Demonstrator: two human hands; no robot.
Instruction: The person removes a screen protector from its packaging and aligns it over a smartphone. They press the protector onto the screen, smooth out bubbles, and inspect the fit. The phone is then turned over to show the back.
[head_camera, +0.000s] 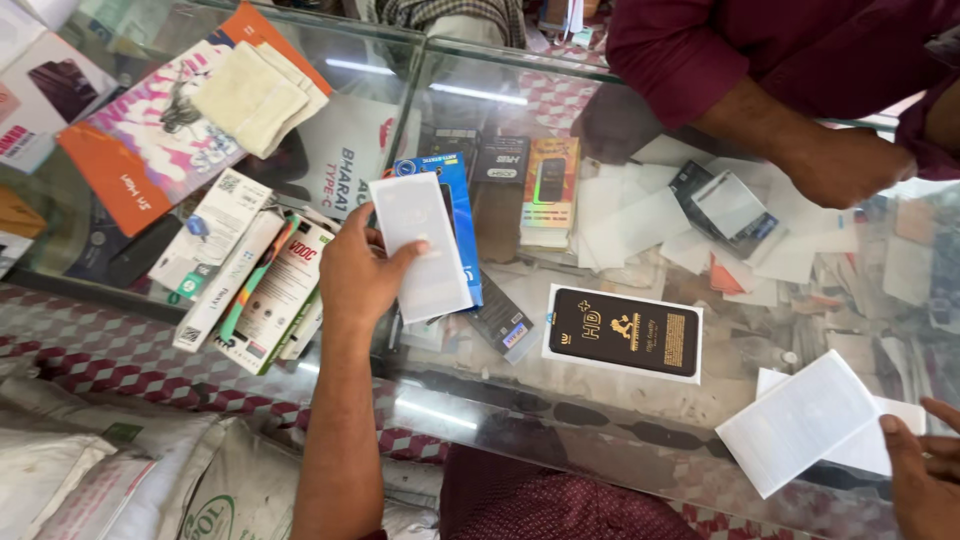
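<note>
White and flat, a thin sheet (420, 245) sits in the left hand (358, 275). The fingers are closed around its left edge, with the thumb lying across the front. A blue packet (458, 205) is tucked right behind the sheet, and I cannot tell if the hand holds that too.

Down at four o'clock, the right hand (925, 470) pinches the corner of another white sheet (800, 420). Only part of that hand shows, but its fingertips are shut on the sheet's edge. A second white piece lies just under it.

Both sheets are over a glass counter (480, 400). At the middle of the counter lies a black box with a white rim (625, 332). At nine o'clock from the left hand is a pile of small boxes (250, 285). At eleven o'clock, a folded cloth (255, 95) rests on an orange book (150, 140).

At two o'clock, another person's hand (845, 165) in a dark red sleeve leans on the glass near loose white papers (640, 225).

What could go wrong? I think the left sheet might slip, because it is held by one edge only. It might also get finger marks from the thumb. The right sheet is held by just a corner, so it could bend or drop onto the glass.
</note>
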